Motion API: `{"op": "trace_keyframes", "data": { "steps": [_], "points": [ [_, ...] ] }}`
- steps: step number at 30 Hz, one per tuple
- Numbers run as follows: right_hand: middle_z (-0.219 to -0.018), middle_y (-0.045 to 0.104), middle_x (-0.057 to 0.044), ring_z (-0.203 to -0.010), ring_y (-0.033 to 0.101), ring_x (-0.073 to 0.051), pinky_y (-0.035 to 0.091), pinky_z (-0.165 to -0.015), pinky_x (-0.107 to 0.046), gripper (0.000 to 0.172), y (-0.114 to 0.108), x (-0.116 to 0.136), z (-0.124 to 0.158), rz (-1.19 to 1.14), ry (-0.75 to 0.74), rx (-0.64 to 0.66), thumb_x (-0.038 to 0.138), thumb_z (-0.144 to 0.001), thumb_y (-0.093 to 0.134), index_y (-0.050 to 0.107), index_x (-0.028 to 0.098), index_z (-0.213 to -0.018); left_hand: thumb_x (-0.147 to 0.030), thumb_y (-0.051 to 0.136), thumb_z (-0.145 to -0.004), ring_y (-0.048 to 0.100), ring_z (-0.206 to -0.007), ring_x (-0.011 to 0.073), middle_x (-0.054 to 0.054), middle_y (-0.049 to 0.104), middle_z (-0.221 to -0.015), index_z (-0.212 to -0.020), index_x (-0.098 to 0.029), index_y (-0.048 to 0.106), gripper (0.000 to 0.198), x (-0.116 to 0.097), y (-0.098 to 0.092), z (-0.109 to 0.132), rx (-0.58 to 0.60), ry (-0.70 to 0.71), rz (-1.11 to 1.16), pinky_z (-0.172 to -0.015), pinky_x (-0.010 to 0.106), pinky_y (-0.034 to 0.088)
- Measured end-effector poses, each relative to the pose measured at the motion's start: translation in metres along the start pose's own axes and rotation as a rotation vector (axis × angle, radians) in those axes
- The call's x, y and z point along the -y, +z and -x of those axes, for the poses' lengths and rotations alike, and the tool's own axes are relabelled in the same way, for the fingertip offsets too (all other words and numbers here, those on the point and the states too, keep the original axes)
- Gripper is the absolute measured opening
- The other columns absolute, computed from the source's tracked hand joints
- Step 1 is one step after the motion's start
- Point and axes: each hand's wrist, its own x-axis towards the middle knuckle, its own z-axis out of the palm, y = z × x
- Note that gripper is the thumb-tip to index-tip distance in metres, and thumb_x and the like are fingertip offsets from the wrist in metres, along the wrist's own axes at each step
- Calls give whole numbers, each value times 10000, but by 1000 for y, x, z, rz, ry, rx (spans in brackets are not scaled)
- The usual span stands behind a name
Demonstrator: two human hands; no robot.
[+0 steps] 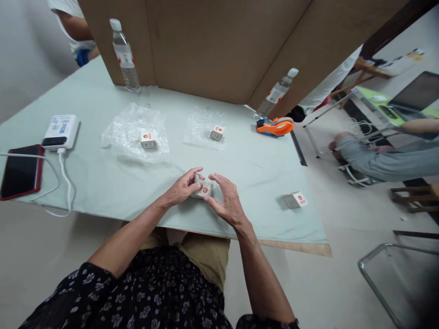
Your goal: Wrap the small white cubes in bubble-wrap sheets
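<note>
A small box wrapped in bubble wrap [204, 188] sits near the front edge of the pale green table [103, 183]. My left hand [184, 186] pinches its left side with curled fingers. My right hand [227, 201] curls around its right side, fingers touching the wrap. Two similar small boxes lie further back, one [148, 140] on a bubble wrap sheet [132, 128] and another [217, 133] on a second sheet [202, 125]. A bare box [295, 200] rests at the right front.
An orange tape dispenser [276, 126] lies at the back right. Two water bottles [125, 55] [277, 92] stand by a cardboard screen [212, 45]. A power bank [61, 131] and phone [21, 172] with cables lie left. Other people sit behind the screen and at the right.
</note>
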Motion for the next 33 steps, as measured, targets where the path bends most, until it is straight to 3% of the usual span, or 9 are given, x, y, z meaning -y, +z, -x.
{"op": "trace_keyframes", "data": {
  "steps": [5,9,12,16,21,25,29,31,33],
  "points": [
    [-1433,528,-146,-1351,457,-328,370,-1064,-496,722,2,-3,-1,88,-3,68,430,-808,683,409,236,-1447,-354,716,-768,598,-942,164,94,572,-1174,-1386,-179,455,694,0,2,-1,-16,-10,8,-853,309,472],
    [-1328,594,-148,-1291,495,-331,373,-1039,-478,605,10,1,-4,181,-32,70,297,-786,676,505,215,-1361,-369,693,-778,578,-1032,197,114,585,-1197,-1410,-139,423,724,-4,8,-4,-53,-24,-68,-945,345,452],
    [-1265,631,-133,-1228,535,-321,384,-1016,-466,507,3,-12,-7,184,-14,34,257,-766,659,571,217,-1264,-403,668,-799,569,-1083,225,160,533,-1327,-1455,-140,378,764,-8,13,-7,-63,-27,-177,-942,369,462],
    [-1201,665,-136,-1139,585,-331,411,-980,-491,477,-36,-71,-18,198,110,-102,318,-722,699,611,208,-1178,-425,655,-816,547,-1157,256,163,453,-1446,-1450,-198,417,714,-12,15,-10,-141,22,-391,-890,370,492],
    [-1075,697,-137,-1019,616,-346,455,-920,-524,487,-95,-171,-47,256,369,-156,397,-625,772,655,208,-1058,-278,646,-786,579,-1129,262,132,601,-1260,-1246,-183,614,471,-1,16,-10,-160,223,-666,-970,424,490],
    [-1004,704,-135,-937,625,-336,466,-866,-559,448,-118,-215,-63,182,455,-148,378,-594,798,673,199,-984,-235,613,-798,571,-1170,272,137,636,-1194,-1152,-167,659,363,8,15,-7,-156,300,-754,-1046,453,451],
    [-1140,682,-170,-1062,599,-409,414,-905,-639,563,-126,-216,-63,213,488,-107,322,-554,842,674,190,-1075,-225,596,-817,564,-1166,270,124,631,-1198,-1136,-189,664,328,-1,11,-9,-121,312,-832,-1015,444,467],
    [-1278,623,-200,-1187,532,-455,353,-968,-679,648,-125,-205,-64,255,472,-122,315,-568,849,650,189,-1171,-221,586,-827,553,-1159,276,122,625,-1199,-1128,-196,669,313,-12,8,-19,-126,348,-928,-1015,449,454],
    [-1348,583,-196,-1257,490,-440,332,-1019,-658,613,-119,-191,-68,274,421,-145,315,-642,814,636,199,-1216,-201,573,-832,536,-1155,292,131,614,-1217,-1128,-192,671,312,-22,4,-38,-137,373,-1075,-1015,466,431]
  ]
}}
